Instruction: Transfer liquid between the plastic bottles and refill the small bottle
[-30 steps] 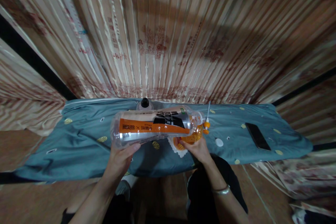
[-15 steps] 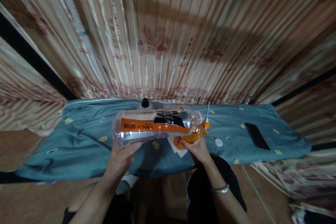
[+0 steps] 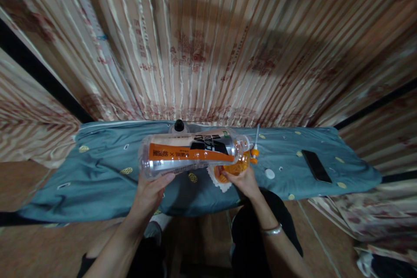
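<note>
My left hand point(image 3: 150, 193) grips the base end of a large clear plastic bottle point(image 3: 192, 154) with an orange and black label. The bottle lies on its side in the air, its neck pointing right over a small orange container point(image 3: 235, 167). My right hand point(image 3: 245, 182) is wrapped round the near side of that orange container, which stands on a white doily point(image 3: 220, 183) on the blue-covered table point(image 3: 97, 169). A white straw with an orange piece point(image 3: 255, 147) sticks up just right of the bottle's mouth.
A black phone point(image 3: 316, 166) lies on the cloth at the right. A white round cap point(image 3: 269, 173) rests beside the orange container. A bottle with a black cap point(image 3: 178, 126) stands behind. Striped curtains hang behind the table.
Both hands, the bottle and the orange container keep their hold and pose. The whole view has shifted slightly upward and left with my head.
</note>
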### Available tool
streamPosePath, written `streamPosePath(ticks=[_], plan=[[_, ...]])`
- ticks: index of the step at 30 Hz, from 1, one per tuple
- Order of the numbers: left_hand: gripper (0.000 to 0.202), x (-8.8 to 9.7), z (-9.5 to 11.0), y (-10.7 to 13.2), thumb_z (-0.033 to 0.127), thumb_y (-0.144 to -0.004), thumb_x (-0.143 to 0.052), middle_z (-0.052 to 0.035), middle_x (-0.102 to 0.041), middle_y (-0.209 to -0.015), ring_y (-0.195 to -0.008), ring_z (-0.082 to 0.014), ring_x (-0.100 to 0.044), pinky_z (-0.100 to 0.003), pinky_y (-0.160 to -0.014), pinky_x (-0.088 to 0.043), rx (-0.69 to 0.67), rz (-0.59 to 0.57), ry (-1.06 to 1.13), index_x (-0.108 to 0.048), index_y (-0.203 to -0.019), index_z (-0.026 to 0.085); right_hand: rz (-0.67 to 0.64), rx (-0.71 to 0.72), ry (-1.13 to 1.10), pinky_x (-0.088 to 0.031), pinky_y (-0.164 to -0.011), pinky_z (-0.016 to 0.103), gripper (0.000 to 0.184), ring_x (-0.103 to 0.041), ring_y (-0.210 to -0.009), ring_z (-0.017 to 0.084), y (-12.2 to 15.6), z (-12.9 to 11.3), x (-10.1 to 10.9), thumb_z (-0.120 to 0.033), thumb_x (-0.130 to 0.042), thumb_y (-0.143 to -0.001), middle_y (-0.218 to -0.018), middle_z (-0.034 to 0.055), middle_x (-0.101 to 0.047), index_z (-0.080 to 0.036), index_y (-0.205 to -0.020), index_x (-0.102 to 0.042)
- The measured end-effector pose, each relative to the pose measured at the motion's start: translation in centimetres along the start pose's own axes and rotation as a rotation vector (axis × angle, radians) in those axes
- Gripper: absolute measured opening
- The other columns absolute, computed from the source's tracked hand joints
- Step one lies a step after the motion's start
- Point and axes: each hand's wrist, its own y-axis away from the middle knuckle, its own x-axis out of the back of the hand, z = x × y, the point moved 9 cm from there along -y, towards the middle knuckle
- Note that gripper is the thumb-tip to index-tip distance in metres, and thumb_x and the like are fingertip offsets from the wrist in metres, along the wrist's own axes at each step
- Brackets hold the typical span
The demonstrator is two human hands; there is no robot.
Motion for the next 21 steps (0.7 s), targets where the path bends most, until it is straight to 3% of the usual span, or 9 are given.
streamPosePath(ticks=[7, 12, 16, 21], plan=[[0.062, -0.1, -0.1, 0.0, 0.033, -0.045, -0.106, -0.0063, -0.086, -0.095, -0.091, -0.0330, -0.082, -0.047, -0.088, -0.069, 0.024, 0.042, -0.025, -0.082, -0.101, 0.022, -0.016, -0.019, -0.027, -0.064, -0.099, 0.055, 0.064, -0.081, -0.101, 0.038, 0.0, 0.8, -0.1, -0.055, -0.094, -0.061, -0.109, 0.0140, -0.084, -0.022, -0.111, -0.071], [0.062, 0.1, -0.1, 0.1, 0.027, -0.045, -0.105, -0.0021, -0.086, -0.104, -0.096, -0.0300, -0.081, -0.046, -0.093, -0.067, 0.029, 0.068, 0.005, -0.081, -0.102, 0.026, -0.017, -0.007, -0.018, -0.064, -0.099, 0.055, 0.065, -0.081, -0.101, 0.037, -0.1, 1.0, -0.1, -0.056, -0.094, -0.062, -0.110, 0.0141, -0.085, -0.021, -0.113, -0.072], [0.051, 0.0, -0.2, 0.2, 0.029, -0.049, -0.104, -0.0021, -0.086, -0.101, -0.097, -0.0293, -0.080, -0.045, -0.095, -0.066, 0.046, 0.047, -0.020, -0.081, -0.094, 0.025, -0.025, -0.005, -0.017, -0.065, -0.097, 0.055, 0.060, -0.081, -0.100, 0.037, -0.1, 0.9, -0.1, -0.053, -0.093, -0.064, -0.110, 0.0144, -0.085, -0.021, -0.111, -0.072], [0.048, -0.1, -0.3, 0.0, 0.034, -0.055, -0.101, -0.0077, -0.085, -0.098, -0.105, -0.0344, -0.080, -0.050, -0.102, -0.064, 0.028, -0.003, -0.073, -0.081, -0.096, 0.020, -0.006, 0.004, 0.015, -0.064, -0.100, 0.057, 0.064, -0.081, -0.103, 0.038, -0.1, 0.9, 0.0, -0.052, -0.093, -0.062, -0.113, 0.0157, -0.084, -0.020, -0.113, -0.071]])
